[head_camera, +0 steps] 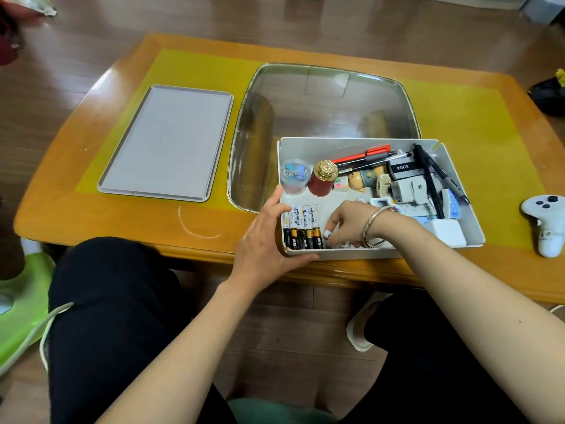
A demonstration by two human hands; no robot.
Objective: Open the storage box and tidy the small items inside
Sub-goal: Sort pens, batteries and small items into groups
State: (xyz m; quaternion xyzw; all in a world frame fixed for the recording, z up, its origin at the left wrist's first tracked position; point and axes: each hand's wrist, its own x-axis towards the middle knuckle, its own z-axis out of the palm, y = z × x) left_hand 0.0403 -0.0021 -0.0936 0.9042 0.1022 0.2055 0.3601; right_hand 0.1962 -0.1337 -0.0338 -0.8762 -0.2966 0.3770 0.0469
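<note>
Storage box (458, 240) is sitting open on the tabletop (214, 224) at its near edge, with the lid (166, 142) lying flat well to the left of both hands.

Left hand (269, 240) is bracing the box's near-left corner: thumb lying along the left wall, fingers curling under the front rim. The batteries (302, 228) are standing in a row just inside that wall, touching one another, directly right of the left thumb.

Right hand (351, 223) is reaching down into the box just right of the batteries, fingers curled toward a small white item (327, 234) on the box floor. Whether the fingertips are actually pinching it cannot be told, since the knuckles are hiding the contact.

Procedure for this step, as judged:
- Keep the left hand steadying the corner so the box is not sliding off the near edge.
- Lift small pieces vertically, avoiding the battery row.
- Group each piece with like items.

Beyond the right hand, the clip jar (295, 175) and the red bottle (322, 182) are standing upright. Farther right, past the wrist, pens (363, 156) and chargers (406, 188) are lying piled together, not yet sorted.
</note>
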